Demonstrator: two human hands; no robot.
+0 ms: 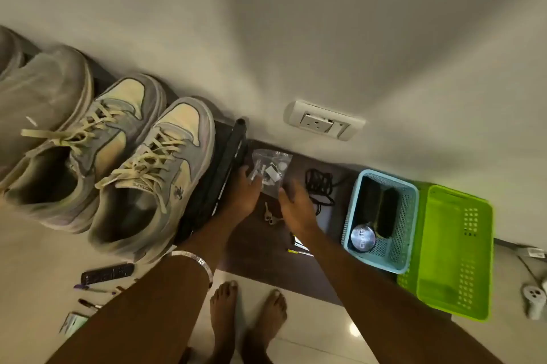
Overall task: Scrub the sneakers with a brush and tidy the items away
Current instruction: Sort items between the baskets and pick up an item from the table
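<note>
Both hands are down on the dark shelf against the wall. The left hand (242,195) has its fingers on the near-left corner of a clear plastic bag (270,169) of small white parts — looks like its grip is pinching that bag, though the blur makes it hard to be sure. The right hand (296,209) hovers just right of it with the fingers relaxed and spread, grip released, nothing in it.

The sneakers (124,162) sit side by side on the left, toes toward the wall, the right one's sole edge touching a black folded thing (228,165) that lies between it and the left hand. I can't pick out a brush for certain.

Room to move is tight — the bag sits close to the wall under a white wall socket (324,121), a coiled black cable (321,189) lies just right of the right hand, and a small key (268,214) lies between the wrists. Further right a blue basket (410,215) holding a round metal tin (362,238) touches a green basket (455,248) at the shelf's right end. The near middle of the shelf has a few small pen-like bits (297,246). A remote (106,273) and pens (91,289) lie on the floor at near left.
</note>
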